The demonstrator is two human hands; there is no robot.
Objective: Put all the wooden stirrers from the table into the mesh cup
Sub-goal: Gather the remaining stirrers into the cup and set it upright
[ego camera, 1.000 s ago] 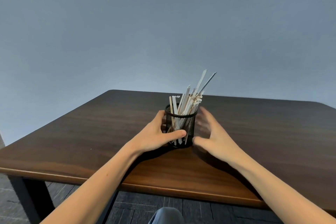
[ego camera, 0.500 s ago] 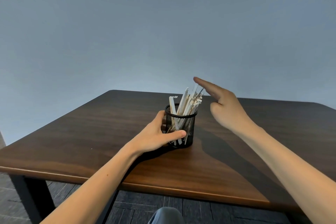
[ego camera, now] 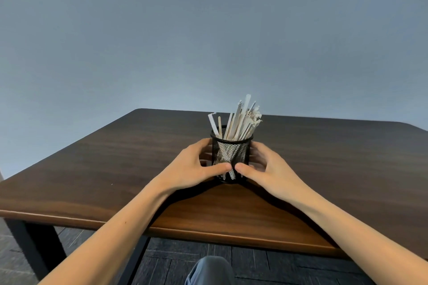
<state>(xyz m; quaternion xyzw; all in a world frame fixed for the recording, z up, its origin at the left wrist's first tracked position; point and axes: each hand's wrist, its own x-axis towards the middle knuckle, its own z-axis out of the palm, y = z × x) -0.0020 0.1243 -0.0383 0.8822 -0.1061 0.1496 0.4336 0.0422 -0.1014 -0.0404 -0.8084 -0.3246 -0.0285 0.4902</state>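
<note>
A black mesh cup (ego camera: pixel 231 150) stands upright near the middle of the dark wooden table (ego camera: pixel 115 164). Several pale wooden stirrers (ego camera: pixel 240 122) stick out of its top, most leaning to the right. My left hand (ego camera: pixel 196 169) wraps the cup's left side, thumb across its lower front. My right hand (ego camera: pixel 266 169) wraps the right side, thumb meeting the left thumb at the front. I see no stirrers lying on the tabletop.
A plain grey-blue wall rises behind the table. The table's front edge (ego camera: pixel 208 233) runs below my forearms, with a black leg (ego camera: pixel 34 250) at the left. Below it are dark floor tiles and a knee in grey cloth (ego camera: pixel 208 271).
My right hand, raised at the stirrer tops half a second ago, has come down and closed on the cup's right side. The stirrers now stand closer together. My left hand stayed on the cup.
</note>
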